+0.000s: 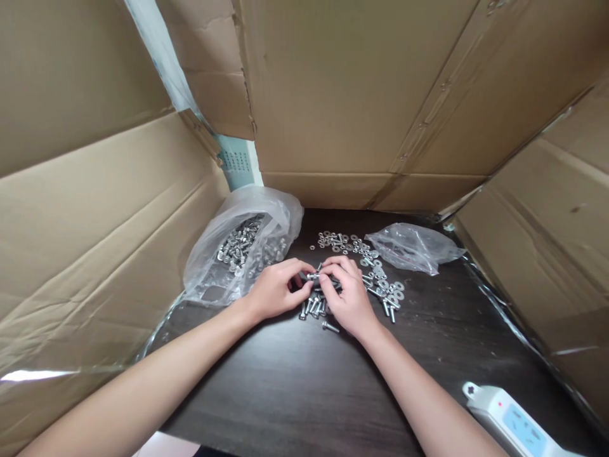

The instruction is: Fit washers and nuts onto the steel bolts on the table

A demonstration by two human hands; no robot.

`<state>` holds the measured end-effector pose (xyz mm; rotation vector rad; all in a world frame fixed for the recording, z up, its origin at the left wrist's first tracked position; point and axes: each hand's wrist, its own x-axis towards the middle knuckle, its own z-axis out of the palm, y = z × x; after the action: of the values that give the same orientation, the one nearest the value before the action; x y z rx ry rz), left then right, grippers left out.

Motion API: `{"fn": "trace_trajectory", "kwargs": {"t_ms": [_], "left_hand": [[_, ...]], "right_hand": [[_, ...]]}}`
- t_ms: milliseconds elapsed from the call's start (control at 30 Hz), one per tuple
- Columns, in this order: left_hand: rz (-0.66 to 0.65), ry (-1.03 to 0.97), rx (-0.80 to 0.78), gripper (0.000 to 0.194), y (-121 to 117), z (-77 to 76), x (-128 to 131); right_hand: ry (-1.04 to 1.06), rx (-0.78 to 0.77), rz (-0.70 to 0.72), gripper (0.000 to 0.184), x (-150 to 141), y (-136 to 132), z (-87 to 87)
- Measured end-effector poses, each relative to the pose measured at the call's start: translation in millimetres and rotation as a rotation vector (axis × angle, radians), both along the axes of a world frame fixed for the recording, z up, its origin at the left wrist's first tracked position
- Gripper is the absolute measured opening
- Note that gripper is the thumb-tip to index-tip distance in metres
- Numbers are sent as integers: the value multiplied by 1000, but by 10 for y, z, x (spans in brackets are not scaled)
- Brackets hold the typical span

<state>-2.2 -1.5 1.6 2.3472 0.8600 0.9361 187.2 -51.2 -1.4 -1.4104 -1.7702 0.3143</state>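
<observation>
Held bolt (313,277) sits right between your fingertips, partly hidden; can't tell what's threaded on it. Your left hand (280,289) is nearly closed, thumb and fingers pinching near the bolt's left end; your right hand (346,289) is curled in too, thumb and fingers pinched at the other end. Two-sided grip, probably to steady one end while the other gets handled. One held piece, two hands. Loose bolts (314,306) lie bunched just under and nearer you than the fingertips, at least four, overlapping, likely kept there for short reach. One stray bolt (331,327) lies apart from that bunch, on your side of it. Beyond and right of your right hand, mixed hardware (380,279) spreads in an arc: washers, nuts, more bolts, dozens, too overlapped to count; looks spread out for easy picking. Two plastic bags: large bag (280,203) beyond your left hand, mouth gaping your way, with a heap of bolts (238,244) inside, uncountable; small bag (416,247) past your right hand, crumpled, beside the hardware. One power strip (511,419) right of your right forearm. Dark table (276,393) under everything, cardboard walls (361,95) ahead and both sides.
</observation>
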Motion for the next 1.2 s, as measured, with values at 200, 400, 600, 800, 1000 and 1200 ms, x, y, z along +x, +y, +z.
{"fn": "trace_trajectory", "kwargs": {"t_ms": [200, 400, 600, 800, 1000, 1200], "left_hand": [[-6, 4, -4, 20, -8, -1, -3], [-17, 2, 1, 19, -9, 6, -4], [-13, -10, 18, 20, -15, 15, -6], [-17, -2, 4, 19, -17, 15, 1], [-23, -9, 15, 19, -12, 16, 5], [-20, -13, 25, 19, -12, 25, 7]], "right_hand": [[27, 3, -42, 11, -2, -3, -2], [-13, -29, -12, 30, -2, 14, -10], [32, 39, 0, 25, 5, -7, -16], [-4, -36, -23, 25, -4, 8, -15], [39, 20, -13, 18, 15, -7, -33], [20, -32, -49, 14, 2, 8, -40]]}}
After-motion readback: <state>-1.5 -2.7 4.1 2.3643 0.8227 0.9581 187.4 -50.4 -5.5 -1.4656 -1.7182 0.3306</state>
